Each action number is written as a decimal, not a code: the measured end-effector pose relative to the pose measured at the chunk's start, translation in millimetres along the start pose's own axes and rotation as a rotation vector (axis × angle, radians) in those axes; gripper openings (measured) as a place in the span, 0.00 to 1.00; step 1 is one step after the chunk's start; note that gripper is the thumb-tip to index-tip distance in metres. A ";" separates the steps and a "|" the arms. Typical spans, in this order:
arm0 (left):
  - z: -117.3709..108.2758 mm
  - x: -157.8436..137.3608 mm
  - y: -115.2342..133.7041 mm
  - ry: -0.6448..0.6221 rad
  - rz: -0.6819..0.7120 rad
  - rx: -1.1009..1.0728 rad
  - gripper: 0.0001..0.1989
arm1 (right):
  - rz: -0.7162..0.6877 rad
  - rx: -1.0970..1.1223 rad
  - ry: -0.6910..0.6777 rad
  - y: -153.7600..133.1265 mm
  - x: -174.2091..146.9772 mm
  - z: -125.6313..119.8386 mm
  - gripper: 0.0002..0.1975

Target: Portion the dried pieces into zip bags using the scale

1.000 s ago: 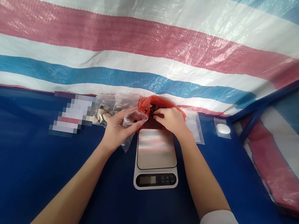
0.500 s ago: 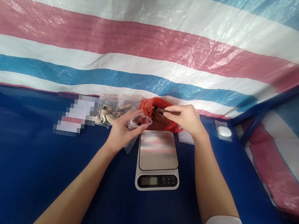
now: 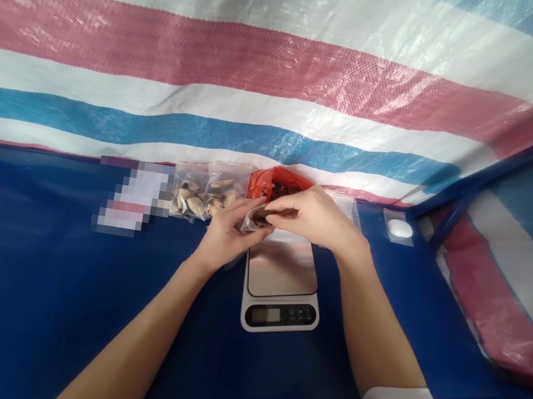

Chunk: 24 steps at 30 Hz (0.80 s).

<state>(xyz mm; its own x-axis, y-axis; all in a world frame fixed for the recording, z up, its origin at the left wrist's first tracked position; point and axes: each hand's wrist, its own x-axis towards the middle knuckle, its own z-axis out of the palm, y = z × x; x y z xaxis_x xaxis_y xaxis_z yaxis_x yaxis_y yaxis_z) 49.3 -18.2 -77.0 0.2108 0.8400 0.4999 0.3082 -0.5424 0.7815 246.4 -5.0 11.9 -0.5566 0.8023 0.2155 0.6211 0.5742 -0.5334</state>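
Observation:
My left hand [image 3: 226, 234] is closed on a small clear plastic bag [image 3: 248, 222], its mouth held apart. Between the fingertips of my right hand [image 3: 317, 217] is a brown, bark-like dried piece [image 3: 281, 215], its left end at the mouth of that bag. Behind my hands stands a red plastic bag [image 3: 282, 178] with more brown pieces inside, partly covered by my right hand. Below my hands lies a white kitchen scale [image 3: 282, 276] with a steel plate; its display figures cannot be read.
Clear zip bags with pale, dark-edged slices [image 3: 191, 201] lie left of my hands. Further left is a blurred-out paper [image 3: 132, 198]. A white oval object [image 3: 400, 229] on a small clear bag is at the right. Striped sheeting [image 3: 218, 57] rises behind the blue table [image 3: 80, 291].
My right hand has moved left and down from the red bag to the clear bag, carrying the brown piece. My left hand keeps its hold on the clear bag.

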 end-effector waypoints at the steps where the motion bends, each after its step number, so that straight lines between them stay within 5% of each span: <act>1: 0.0 -0.2 -0.1 -0.005 0.009 0.005 0.26 | -0.008 -0.037 0.002 -0.2 0.5 1.5 0.08; 24: -2.3 -2.2 -4.9 0.044 0.009 0.080 0.29 | -0.051 0.078 -0.050 -10.0 1.5 9.4 0.10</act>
<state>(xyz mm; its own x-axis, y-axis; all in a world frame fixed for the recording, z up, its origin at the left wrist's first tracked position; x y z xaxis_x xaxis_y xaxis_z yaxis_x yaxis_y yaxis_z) 45.2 -17.3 -81.1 0.1736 0.8338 0.5240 0.3800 -0.5476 0.7455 234.2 -11.0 9.8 -0.6145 0.7621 0.2041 0.5475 0.5982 -0.5852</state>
